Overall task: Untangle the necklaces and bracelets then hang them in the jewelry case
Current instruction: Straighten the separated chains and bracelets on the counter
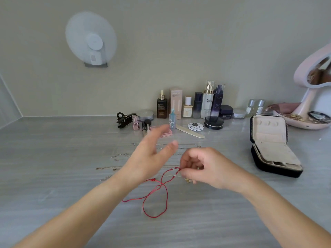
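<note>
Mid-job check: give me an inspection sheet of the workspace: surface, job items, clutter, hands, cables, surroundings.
Surface: grey countertop.
Job's things: red cord bracelet looped on the countertop; thin chains laid out behind it; jewelry case open at right, no chain visible in it.
Clutter: cosmetic bottles, hair claw, nail file near the wall.
Hands: left hand open above the chains; right hand pinches the red cord bracelet.
Cables: nothing seen.
Surroundings: wall fan at left, pink mirror at right.

Right hand (202, 167) pinches the red cord bracelet (157, 196); left hand (152, 156) hovers open.
</note>
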Motion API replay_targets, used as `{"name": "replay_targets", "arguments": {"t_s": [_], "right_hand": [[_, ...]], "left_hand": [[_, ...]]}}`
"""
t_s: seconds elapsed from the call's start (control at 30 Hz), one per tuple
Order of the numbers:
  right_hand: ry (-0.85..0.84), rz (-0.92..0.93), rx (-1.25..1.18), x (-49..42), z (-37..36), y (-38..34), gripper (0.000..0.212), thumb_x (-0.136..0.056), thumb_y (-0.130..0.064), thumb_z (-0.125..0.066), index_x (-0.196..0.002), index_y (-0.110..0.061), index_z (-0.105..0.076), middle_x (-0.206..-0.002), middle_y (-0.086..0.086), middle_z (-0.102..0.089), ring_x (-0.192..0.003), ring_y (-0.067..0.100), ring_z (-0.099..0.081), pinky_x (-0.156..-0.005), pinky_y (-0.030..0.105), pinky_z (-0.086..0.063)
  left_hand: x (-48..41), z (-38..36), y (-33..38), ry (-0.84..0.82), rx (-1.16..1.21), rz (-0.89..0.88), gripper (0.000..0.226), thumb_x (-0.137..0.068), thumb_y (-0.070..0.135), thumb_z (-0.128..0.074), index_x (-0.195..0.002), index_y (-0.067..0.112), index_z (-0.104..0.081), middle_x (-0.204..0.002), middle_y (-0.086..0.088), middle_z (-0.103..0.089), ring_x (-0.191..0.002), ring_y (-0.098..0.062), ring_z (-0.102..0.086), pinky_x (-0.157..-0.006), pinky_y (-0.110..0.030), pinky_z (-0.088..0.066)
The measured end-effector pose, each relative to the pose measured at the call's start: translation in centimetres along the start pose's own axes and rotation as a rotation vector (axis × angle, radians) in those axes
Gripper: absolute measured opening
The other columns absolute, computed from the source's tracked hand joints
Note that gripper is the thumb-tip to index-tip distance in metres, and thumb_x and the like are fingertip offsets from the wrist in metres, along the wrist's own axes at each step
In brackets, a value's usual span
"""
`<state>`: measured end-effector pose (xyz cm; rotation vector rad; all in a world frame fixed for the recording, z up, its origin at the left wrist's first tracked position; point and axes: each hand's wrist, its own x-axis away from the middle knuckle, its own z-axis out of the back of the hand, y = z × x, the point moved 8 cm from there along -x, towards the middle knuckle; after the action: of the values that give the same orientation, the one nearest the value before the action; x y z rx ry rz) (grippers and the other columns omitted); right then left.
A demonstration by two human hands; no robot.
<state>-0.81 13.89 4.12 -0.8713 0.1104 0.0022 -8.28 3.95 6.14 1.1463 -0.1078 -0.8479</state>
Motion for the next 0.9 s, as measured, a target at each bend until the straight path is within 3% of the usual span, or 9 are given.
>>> {"name": "replay_targets", "arguments": {"t_s": [0.07,0.1,0.17,0.27,0.5,0.63,0.7,0.77,0.9], "right_hand": [[0.066,0.029,-0.054,-0.2,0.5,-0.8,0.018,-0.080,-0.008,-0.067,-0.074,-0.024,-0.061,-0.069,-0.002,-0.066,-0.054,0.010,-0.058,-0.057,0.027,-0.049],[0.106,0.043,-0.081,-0.3,1.0,-1.2,0.018,-0.080,-0.007,-0.067,-0.075,-0.024,-0.062,-0.068,-0.003,-0.066,-0.054,0.009,-0.057,-0.055,0.025,-0.048],[0.181,0.066,-0.134,-0.1,2.3,-1.7,0.019,-0.080,-0.003,-0.065,-0.076,-0.022,-0.064,-0.066,-0.003,-0.066,-0.056,0.008,-0.057,-0.053,0.019,-0.047],[0.287,0.060,-0.126,0.3,4.6,-1.8,0.020,-0.081,-0.001,-0.063,-0.075,-0.019,-0.065,-0.068,0.002,-0.064,-0.055,0.005,-0.054,-0.051,0.014,-0.046],[0.317,-0.149,-0.046,0.3,6.4,1.9,0.019,-0.081,-0.001,-0.062,-0.072,-0.017,-0.064,-0.062,0.001,-0.064,-0.044,-0.002,-0.050,-0.050,0.011,-0.043],[0.062,-0.242,0.109,0.1,4.0,3.0,0.016,-0.079,-0.006,-0.066,-0.069,-0.019,-0.066,-0.069,0.001,-0.071,-0.058,0.005,-0.059,-0.066,0.022,-0.047],[-0.079,-0.216,0.225,-0.1,2.3,2.6,0.012,-0.076,-0.015,-0.071,-0.069,-0.024,-0.069,-0.075,-0.004,-0.073,-0.067,0.004,-0.062,-0.076,0.028,-0.049],[-0.099,-0.168,0.284,-0.7,1.4,1.5,0.009,-0.073,-0.023,-0.075,-0.076,-0.028,-0.068,-0.079,-0.010,-0.071,-0.068,0.000,-0.060,-0.076,0.025,-0.049],[0.065,-0.057,-0.049,-2.0,0.6,-1.8,0.029,-0.071,-0.021,-0.076,-0.093,-0.027,-0.059,-0.083,-0.003,-0.068,-0.059,0.005,-0.059,-0.058,0.019,-0.046]], "left_hand": [[0.8,-2.4,0.7,-0.202,0.187,0.023,0.037,-0.089,0.033,-0.045,-0.120,0.016,-0.054,-0.107,0.013,-0.061,-0.094,0.014,-0.056,-0.083,-0.005,-0.041],[1.1,-3.1,0.8,-0.262,0.263,0.045,0.035,-0.090,0.033,-0.041,-0.110,0.010,-0.059,-0.093,0.008,-0.064,-0.083,0.008,-0.060,-0.080,-0.009,-0.045],[0.9,-3.3,0.2,-0.285,0.296,0.107,0.039,-0.089,0.035,-0.039,-0.094,0.005,-0.063,-0.069,0.002,-0.062,-0.069,-0.010,-0.060,-0.079,-0.024,-0.046],[0.3,-2.2,-1.0,-0.280,0.315,0.194,0.028,-0.093,0.025,-0.046,-0.076,0.012,-0.065,-0.050,0.009,-0.046,-0.052,-0.010,-0.047,-0.066,-0.024,-0.039],[-0.9,0.1,-1.5,-0.228,0.536,0.274,0.033,-0.093,0.021,-0.045,-0.066,0.012,-0.061,-0.052,0.006,-0.033,-0.048,-0.008,-0.030,-0.067,-0.028,-0.034],[-1.2,1.1,-1.3,-0.212,0.527,0.250,0.029,-0.094,0.021,-0.044,-0.075,0.012,-0.064,-0.052,0.008,-0.033,-0.048,-0.007,-0.030,-0.061,-0.024,-0.042],[-1.2,0.9,-1.2,-0.211,0.482,0.230,0.027,-0.094,0.021,-0.045,-0.076,0.011,-0.062,-0.052,0.007,-0.031,-0.046,-0.007,-0.029,-0.054,-0.022,-0.039],[-0.9,0.6,-0.9,-0.217,0.395,0.195,0.025,-0.092,0.021,-0.049,-0.073,0.012,-0.063,-0.052,0.007,-0.031,-0.045,-0.007,-0.029,-0.050,-0.021,-0.033],[-0.5,0.2,0.1,-0.212,0.106,0.085,0.024,-0.088,0.023,-0.057,-0.065,0.020,-0.064,-0.046,0.009,-0.037,-0.045,-0.008,-0.030,-0.047,-0.023,-0.027]]}}
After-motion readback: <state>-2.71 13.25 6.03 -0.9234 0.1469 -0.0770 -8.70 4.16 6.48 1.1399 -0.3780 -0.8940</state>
